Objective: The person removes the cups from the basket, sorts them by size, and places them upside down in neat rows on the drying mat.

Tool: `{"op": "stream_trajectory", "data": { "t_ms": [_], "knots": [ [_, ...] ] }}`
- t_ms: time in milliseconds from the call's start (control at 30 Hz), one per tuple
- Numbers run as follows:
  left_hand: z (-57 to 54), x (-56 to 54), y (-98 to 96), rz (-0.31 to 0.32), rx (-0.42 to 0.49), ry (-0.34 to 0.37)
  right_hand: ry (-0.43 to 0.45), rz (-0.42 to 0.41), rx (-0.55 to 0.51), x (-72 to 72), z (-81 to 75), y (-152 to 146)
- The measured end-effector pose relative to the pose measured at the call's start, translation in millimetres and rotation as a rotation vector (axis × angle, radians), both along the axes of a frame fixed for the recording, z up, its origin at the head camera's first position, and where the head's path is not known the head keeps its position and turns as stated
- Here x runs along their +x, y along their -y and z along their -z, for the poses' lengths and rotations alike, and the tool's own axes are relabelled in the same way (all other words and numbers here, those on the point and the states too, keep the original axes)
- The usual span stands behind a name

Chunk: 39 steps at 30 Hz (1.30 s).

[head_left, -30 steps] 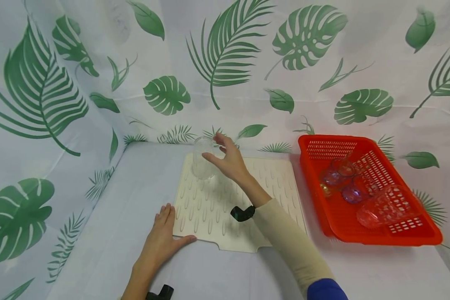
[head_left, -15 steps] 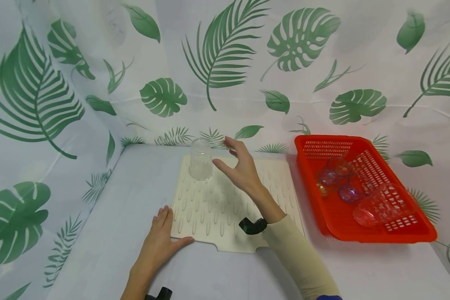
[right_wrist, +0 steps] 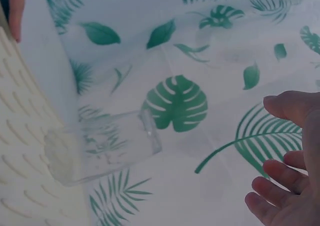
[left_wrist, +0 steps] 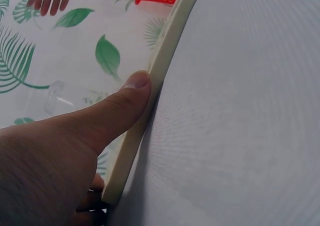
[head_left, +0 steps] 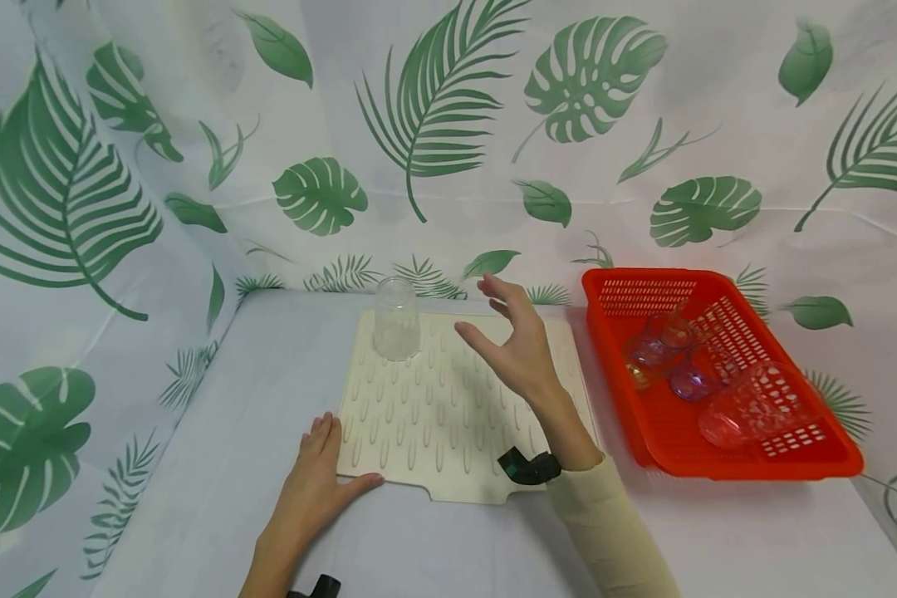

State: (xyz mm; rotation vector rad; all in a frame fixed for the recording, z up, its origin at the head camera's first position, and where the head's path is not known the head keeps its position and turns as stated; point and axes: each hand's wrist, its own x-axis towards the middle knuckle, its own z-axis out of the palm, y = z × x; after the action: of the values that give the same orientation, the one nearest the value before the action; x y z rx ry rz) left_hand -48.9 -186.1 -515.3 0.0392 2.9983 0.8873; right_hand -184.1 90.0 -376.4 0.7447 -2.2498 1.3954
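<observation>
A clear glass (head_left: 397, 320) stands on the back left corner of a cream ridged mat (head_left: 448, 432). My right hand (head_left: 519, 345) hovers over the mat to the right of the glass, apart from it, fingers spread and holding nothing. In the right wrist view the glass (right_wrist: 102, 146) is seen whole, with the right hand (right_wrist: 290, 161) off to one side. My left hand (head_left: 310, 490) rests at the mat's front left corner, fingers straight along the left side. The left wrist view has its thumb (left_wrist: 117, 108) against the mat's front edge.
A red plastic basket (head_left: 643, 448) stands right of the mat. In it lie several glasses, among them a large clear glass (head_left: 751, 403) and a purplish glass (head_left: 693, 375). A leaf-printed sheet (head_left: 448, 199) hangs behind the white table (head_left: 269, 357).
The right hand has drawn away from the glass, moving right with its fingers spread. The glass stays standing on the mat. The left hand keeps its place at the mat's corner.
</observation>
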Motion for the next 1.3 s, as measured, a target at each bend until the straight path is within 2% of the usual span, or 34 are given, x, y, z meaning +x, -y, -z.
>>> {"op": "stream_trajectory", "data": {
  "t_ms": [367, 533, 667, 767, 933, 1100, 1300],
  "knots": [
    [0.6, -0.2, 0.8, -0.008, 0.012, 0.019, -0.077, 0.118, 0.041, 16.5, -5.8, -27.0],
    [1.7, 0.3, 1.7, -0.005, 0.011, -0.010, -0.095, 0.183, 0.044, 22.1, -2.3, -45.7],
    [2.4, 0.0, 2.3, -0.003, 0.020, -0.015, -0.071, 0.184, 0.005, 27.5, -2.5, -60.7],
    [2.0, -0.2, 2.5, -0.004, 0.020, -0.005, -0.060, 0.218, 0.006, 31.2, -3.5, -71.4],
    [0.2, 0.0, 2.5, -0.004, 0.023, 0.000, -0.054, 0.320, 0.012, 39.1, -6.8, -87.3],
    [-0.6, 0.3, 2.5, -0.006, 0.028, 0.002, 0.000, 0.411, -0.013, 47.9, -8.7, -100.0],
    [0.6, 0.2, 3.5, -0.008, 0.021, -0.004, 0.018, 0.488, -0.038, 52.0, -8.2, -112.5]
  ]
}}
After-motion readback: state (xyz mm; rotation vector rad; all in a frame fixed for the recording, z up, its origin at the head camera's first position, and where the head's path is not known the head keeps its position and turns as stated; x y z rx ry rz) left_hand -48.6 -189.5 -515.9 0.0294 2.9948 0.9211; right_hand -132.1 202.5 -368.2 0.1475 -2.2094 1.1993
